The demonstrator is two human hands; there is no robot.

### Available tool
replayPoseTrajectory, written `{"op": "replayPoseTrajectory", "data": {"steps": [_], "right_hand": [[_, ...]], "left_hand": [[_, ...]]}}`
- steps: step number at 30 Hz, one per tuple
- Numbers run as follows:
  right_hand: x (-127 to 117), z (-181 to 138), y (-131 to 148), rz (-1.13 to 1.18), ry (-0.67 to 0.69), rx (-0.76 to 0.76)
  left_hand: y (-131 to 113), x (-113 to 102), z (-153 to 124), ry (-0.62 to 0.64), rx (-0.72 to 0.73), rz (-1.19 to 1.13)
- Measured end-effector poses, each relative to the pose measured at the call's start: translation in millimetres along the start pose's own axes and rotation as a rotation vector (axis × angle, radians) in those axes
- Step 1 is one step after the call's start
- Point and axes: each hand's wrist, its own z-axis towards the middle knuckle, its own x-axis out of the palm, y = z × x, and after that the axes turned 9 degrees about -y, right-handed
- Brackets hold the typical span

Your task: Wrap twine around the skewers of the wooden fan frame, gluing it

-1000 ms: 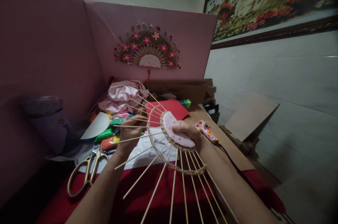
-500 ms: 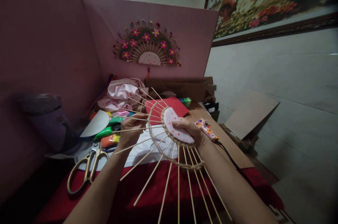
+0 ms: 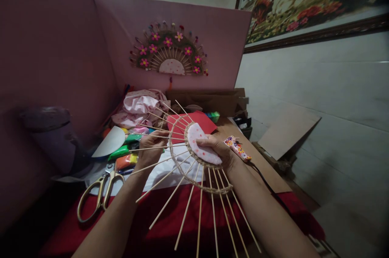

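Your right hand gripped the spotted pad; left hand curled at the sticks, exact hold unclear. Steady pad, snug cord, even stick spacing likely mattered.

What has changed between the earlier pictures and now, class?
The stick frame has turned slightly clockwise in the picture: its lower side swung left, its upper side right. Nothing was visibly taken up or let go. The right hand keeps holding the dotted pad; the left hand stays by the frame. The scissors stayed put.
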Motion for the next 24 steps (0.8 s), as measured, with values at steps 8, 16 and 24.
{"op": "replayPoseTrajectory", "data": {"steps": [8,16,24], "right_hand": [[-1.5,1.0,-0.9,0.022,0.055,0.038],[-2.5,-1.7,-4.8,-0.016,0.110,0.086],[-3.3,-3.9,-4.5,-0.025,0.156,0.092]], "left_hand": [[6.6,-4.1,1.8,0.013,0.044,0.003],[14.3,-10.2,10.9,-0.053,0.070,0.028],[11.8,-11.8,14.7,-0.150,0.042,-0.034]]}}
